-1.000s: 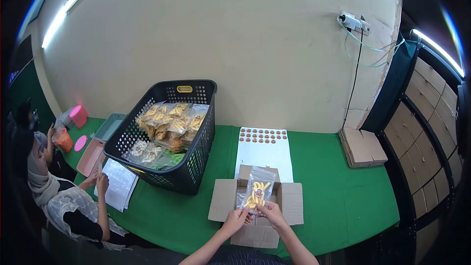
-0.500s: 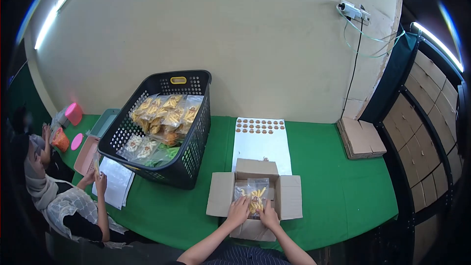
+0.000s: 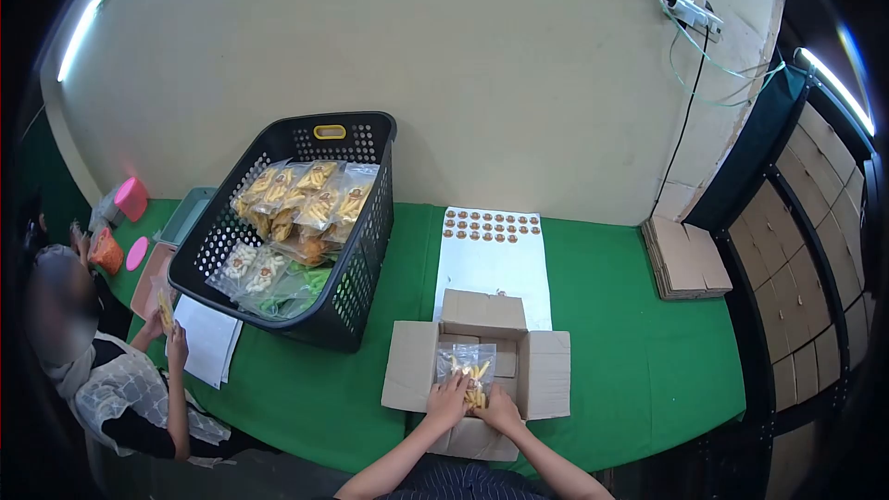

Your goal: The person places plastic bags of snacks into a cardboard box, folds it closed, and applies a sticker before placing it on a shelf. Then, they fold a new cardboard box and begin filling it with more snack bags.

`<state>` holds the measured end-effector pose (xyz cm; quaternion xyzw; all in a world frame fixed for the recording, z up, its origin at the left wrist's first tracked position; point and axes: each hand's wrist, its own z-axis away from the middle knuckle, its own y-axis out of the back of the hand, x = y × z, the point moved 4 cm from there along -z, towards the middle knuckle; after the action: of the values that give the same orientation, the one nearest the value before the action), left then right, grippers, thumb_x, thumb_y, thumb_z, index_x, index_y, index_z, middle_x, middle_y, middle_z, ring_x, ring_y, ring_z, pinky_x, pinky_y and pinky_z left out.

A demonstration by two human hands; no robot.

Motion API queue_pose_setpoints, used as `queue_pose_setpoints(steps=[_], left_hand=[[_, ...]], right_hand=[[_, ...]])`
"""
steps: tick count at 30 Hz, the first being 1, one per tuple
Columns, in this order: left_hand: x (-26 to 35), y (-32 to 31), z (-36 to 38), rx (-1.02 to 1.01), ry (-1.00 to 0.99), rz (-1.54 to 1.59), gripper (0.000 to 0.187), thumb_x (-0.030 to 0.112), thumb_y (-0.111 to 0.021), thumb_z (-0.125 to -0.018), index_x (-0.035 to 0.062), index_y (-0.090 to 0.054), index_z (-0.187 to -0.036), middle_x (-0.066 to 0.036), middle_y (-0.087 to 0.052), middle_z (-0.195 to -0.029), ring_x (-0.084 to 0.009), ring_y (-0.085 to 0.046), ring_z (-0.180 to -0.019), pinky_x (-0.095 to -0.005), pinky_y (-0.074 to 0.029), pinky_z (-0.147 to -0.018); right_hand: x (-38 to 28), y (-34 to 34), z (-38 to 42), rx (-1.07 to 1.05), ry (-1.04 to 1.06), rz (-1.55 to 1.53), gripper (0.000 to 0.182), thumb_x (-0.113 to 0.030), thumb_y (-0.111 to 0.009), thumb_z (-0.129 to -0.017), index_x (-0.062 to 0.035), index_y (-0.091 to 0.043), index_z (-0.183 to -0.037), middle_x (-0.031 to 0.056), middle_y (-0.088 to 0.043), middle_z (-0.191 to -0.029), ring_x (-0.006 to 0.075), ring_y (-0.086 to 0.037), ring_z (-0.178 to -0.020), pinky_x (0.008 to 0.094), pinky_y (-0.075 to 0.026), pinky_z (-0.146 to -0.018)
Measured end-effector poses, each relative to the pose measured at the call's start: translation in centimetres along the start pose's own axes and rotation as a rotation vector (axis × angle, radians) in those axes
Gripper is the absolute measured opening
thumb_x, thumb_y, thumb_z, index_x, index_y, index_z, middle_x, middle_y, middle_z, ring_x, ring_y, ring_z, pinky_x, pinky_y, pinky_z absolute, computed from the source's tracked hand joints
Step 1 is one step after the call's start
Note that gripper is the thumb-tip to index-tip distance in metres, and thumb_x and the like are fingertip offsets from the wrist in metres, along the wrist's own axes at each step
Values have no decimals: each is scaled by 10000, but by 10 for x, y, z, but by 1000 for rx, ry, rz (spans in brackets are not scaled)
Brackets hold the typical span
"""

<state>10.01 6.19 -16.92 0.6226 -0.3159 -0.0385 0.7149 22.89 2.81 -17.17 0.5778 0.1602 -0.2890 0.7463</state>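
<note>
A clear plastic bag of yellow stick-shaped snacks [image 3: 479, 368] is inside an open cardboard box [image 3: 410, 366] directly in front of me. My left hand [image 3: 448, 401] grips the bag's left side, its fingers lying over the front. At the bag's lower right is my right hand [image 3: 501, 410], fingers bent against its edge, with the thumb partly hidden. The box flaps are folded outward. Just behind the box lies a white sheet with rows of round brown stickers [image 3: 491, 264].
Left of the box stands a black basket [image 3: 366, 250] filled with snack bags. Flattened cartons [image 3: 685, 259] are stacked at the right. A co-worker [image 3: 139, 389] at the left holds a packet, near white papers [image 3: 206, 338] and a pink tray [image 3: 151, 289].
The bag has shifted slightly left within the box, against its left side. My left hand reaches further over its front, and my right hand's fingers are more curled. The view has turned slightly.
</note>
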Motion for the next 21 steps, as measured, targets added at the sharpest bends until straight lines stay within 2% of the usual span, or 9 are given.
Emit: queue_pose_setpoints(steps=[3, 6, 9, 12, 13, 16, 20, 21], left_hand=[[-4, -3, -4, -82, 40, 42, 590, 222, -603, -711, 115, -398, -1254, -100, -391, -1292, -236, -461, -1112, -395, -378, -862], [-8, -10, -10, -137, 75, 207, 626, 198, -633, -691, 120, -385, -1261, -113, -377, -1281, -303, -438, -1109, -421, -368, -909], [-11, -16, -11, -120, 61, 258, 646, 169, -658, -677, 131, -378, -1258, -122, -355, -1275, -354, -407, -1107, -437, -377, -920], [-9, -10, -12, -119, 51, 235, 720, 181, -687, -658, 136, -336, -1285, -147, -301, -1303, -385, -348, -1142, -439, -362, -938], [-7, -9, -10, -130, 56, 232, 755, 193, -698, -650, 136, -316, -1299, -160, -279, -1317, -394, -324, -1160, -439, -351, -949], [-14, -22, -11, -63, 1, 158, 820, 353, -657, -694, 123, -219, -1348, -199, -173, -1367, -422, -234, -1217, -484, -265, -994], [-27, -45, -22, -263, 35, 53, 909, 518, -579, -713, 139, -101, -1386, -203, -25, -1422, -424, -102, -1285, -531, -132, -1023], [-28, -47, -23, -285, 27, 41, 909, 526, -572, -715, 138, -99, -1387, -200, -18, -1424, -416, -89, -1291, -528, -130, -1025]], right_hand=[[-1, 3, -2, -202, -172, -48, 726, -358, -701, -624, 37, -387, -1145, 266, -472, -1130, 377, -477, -1060, 415, -413, -867], [-11, 13, 6, -100, -185, -46, 752, -347, -704, -614, 22, -374, -1180, 269, -443, -1155, 383, -465, -1072, 420, -411, -874], [-20, 22, 13, 226, -5, -32, 664, -306, -686, -632, -49, -420, -1184, 216, -438, -1182, 391, -458, -1078, 419, -411, -879], [-10, 3, 4, 100, 223, 104, 548, -261, -644, -671, -122, -478, -1175, 171, -454, -1212, 375, -477, -1065, 428, -421, -869], [-8, 3, 3, 80, 202, 78, 513, -259, -626, -686, -137, -495, -1168, 159, -455, -1224, 370, -488, -1052, 432, -424, -864], [-1, -5, 3, 47, 181, 56, 442, -260, -583, -721, -177, -535, -1153, 128, -450, -1257, 362, -527, -999, 444, -440, -838], [4, -9, 1, 64, 224, 189, 418, -274, -557, -737, -199, -547, -1149, 113, -453, -1261, 357, -561, -945, 448, -463, -804], [0, -6, 0, 67, 224, 221, 414, -278, -551, -741, -201, -548, -1147, 112, -460, -1254, 353, -562, -947, 444, -463, -804]])
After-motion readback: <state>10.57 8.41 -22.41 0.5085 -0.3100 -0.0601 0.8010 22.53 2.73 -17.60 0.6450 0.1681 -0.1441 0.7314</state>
